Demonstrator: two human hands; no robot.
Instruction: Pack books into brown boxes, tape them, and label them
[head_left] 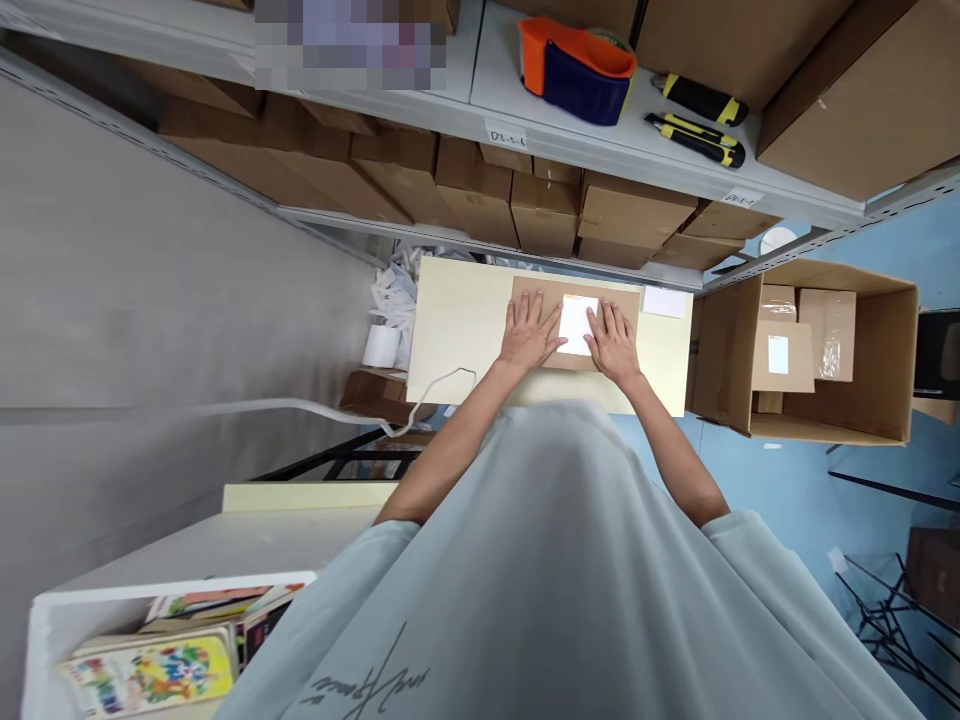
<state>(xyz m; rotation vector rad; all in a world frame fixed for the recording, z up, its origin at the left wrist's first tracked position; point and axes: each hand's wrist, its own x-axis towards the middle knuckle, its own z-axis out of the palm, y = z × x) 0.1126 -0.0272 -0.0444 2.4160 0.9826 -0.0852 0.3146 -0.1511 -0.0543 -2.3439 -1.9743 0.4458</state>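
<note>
A flat brown cardboard box (544, 288) lies on the cream tabletop (457, 330). On its upper face is a white label (576, 322). My left hand (527, 336) rests with spread fingers on the left part of the box, its thumb reaching the label's left edge. My right hand (613, 342) lies flat across the label's right edge, fingers apart. Neither hand is closed around anything. To the right of the box, a white slip of paper (666, 302) is on the tabletop.
A large open carton (870, 425) with several small boxes stands right of the table. The shelf (495, 60) ahead carries a tape dispenser (577, 75) and cutters (701, 120). At lower left is a white bin (45, 640) of books; a white cable (300, 405) runs nearby.
</note>
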